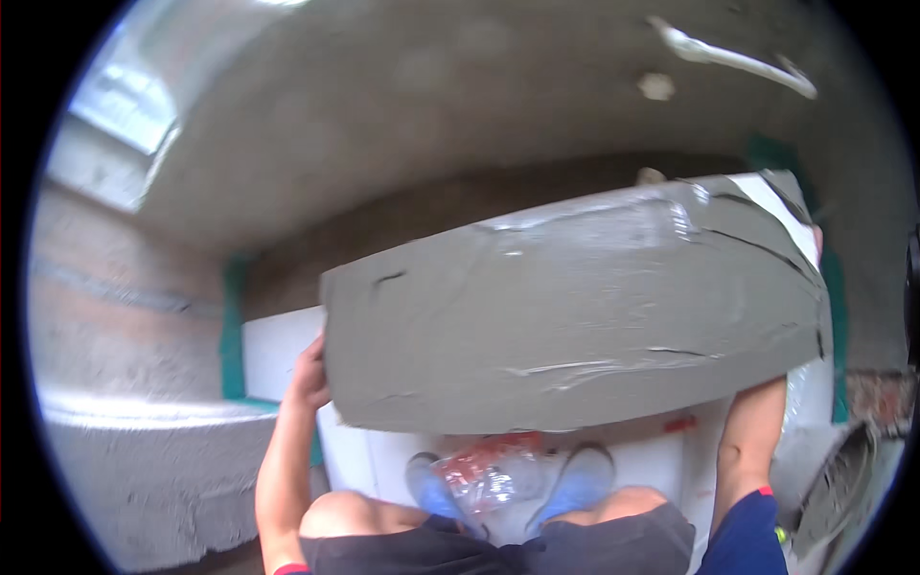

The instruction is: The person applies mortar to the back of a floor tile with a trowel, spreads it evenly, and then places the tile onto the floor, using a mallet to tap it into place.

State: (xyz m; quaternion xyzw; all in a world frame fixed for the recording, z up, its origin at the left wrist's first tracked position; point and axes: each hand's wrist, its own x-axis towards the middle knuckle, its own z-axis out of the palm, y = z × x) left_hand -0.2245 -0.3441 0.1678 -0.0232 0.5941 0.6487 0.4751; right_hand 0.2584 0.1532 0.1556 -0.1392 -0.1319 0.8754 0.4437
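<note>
A large rectangular tile (565, 307) is raised in front of me, tilted so its right end sits higher. Wet grey mortar coats its upward face, with ridges and smears; a white strip shows bare near the far right corner. My left hand (310, 376) grips the left edge, fingers partly hidden behind it. Underneath the right end runs my right forearm, and a bit of my right hand (817, 241) shows at the right edge, holding the tile there. Most of that hand is hidden.
Clear plastic wrapping (494, 474) with red print lies between my shoes on the white surface. Green strips (233, 331) border the recess. A white pipe (733, 59) runs along the far grey wall. A mortar-smeared container (836, 489) stands at lower right, beside exposed brick (877, 402).
</note>
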